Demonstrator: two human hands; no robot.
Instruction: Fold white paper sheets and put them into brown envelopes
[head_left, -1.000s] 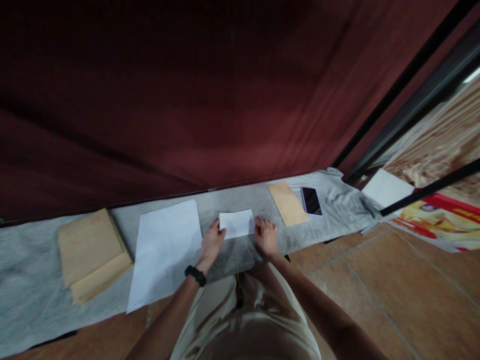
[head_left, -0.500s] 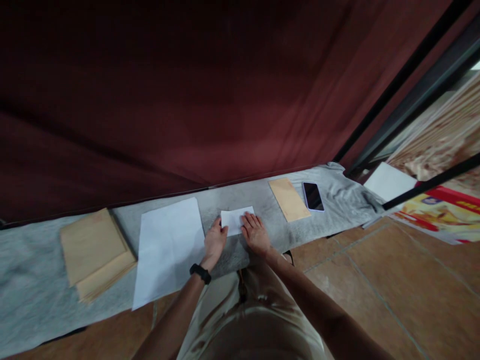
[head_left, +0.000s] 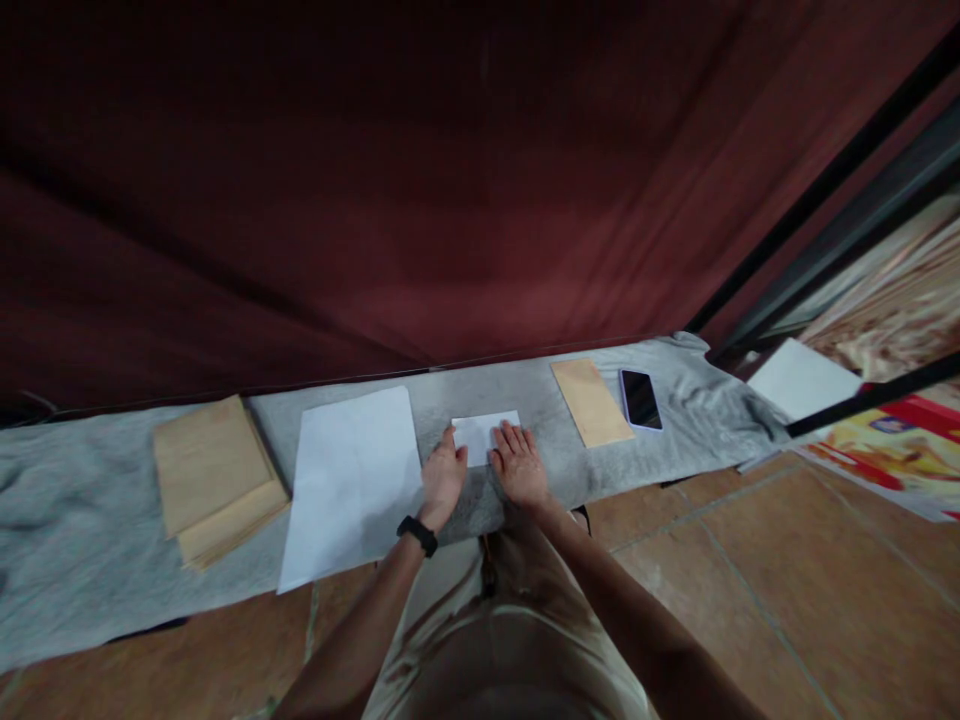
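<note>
A small folded white paper (head_left: 482,430) lies on the grey cloth (head_left: 75,530) in front of me. My left hand (head_left: 443,478), with a black watch on the wrist, rests flat at the paper's left edge. My right hand (head_left: 517,464) lies flat with fingers spread over the paper's near right part, pressing it to the cloth. Neither hand grips anything. Much of the paper is hidden under my fingers.
Left of the hands lies a large white sheet (head_left: 352,480), further left a stack of brown envelopes (head_left: 214,478). To the right are one brown envelope (head_left: 592,402), a dark phone (head_left: 641,398) and a white sheet (head_left: 802,380). A dark red curtain (head_left: 375,200) hangs behind.
My right hand has moved from the paper's right edge onto its top. The paper now looks narrower. My left hand stays at its left edge.
</note>
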